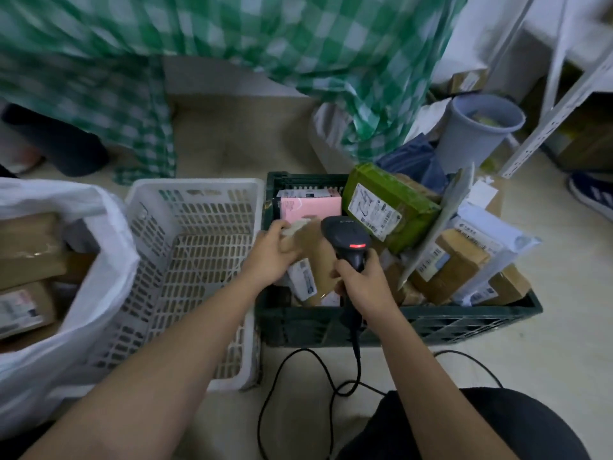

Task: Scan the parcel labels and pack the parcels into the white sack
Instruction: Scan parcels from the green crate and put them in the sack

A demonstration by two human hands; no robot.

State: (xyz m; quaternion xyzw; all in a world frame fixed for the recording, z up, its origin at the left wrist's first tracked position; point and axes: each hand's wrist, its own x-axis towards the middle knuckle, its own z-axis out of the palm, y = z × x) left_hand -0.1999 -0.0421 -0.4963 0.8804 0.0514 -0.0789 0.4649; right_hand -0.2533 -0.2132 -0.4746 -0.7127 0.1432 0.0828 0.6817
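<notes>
- black scanner cable (298, 376) loops on the floor at 6 o'clock
- right hand (361, 280) is wrapped round the grip of the barcode scanner (346, 242), red light lit
- left hand (268, 257) grips a brown parcel (315, 260) just left of the scanner, over the dark green crate (431, 322) full of parcels
- white basket (185, 260) touching the crate at 9 o'clock
- white sack (99, 277) further toward 9, brown parcels already inside
- grey bin (477, 127) at 1 o'clock

Illumination is dim, even and cool; shadows are soft. The green checked cloth (232, 38) at top shows heavy motion blur. Wide-angle distortion bends the shelf frame (547, 104) near the right edge.
</notes>
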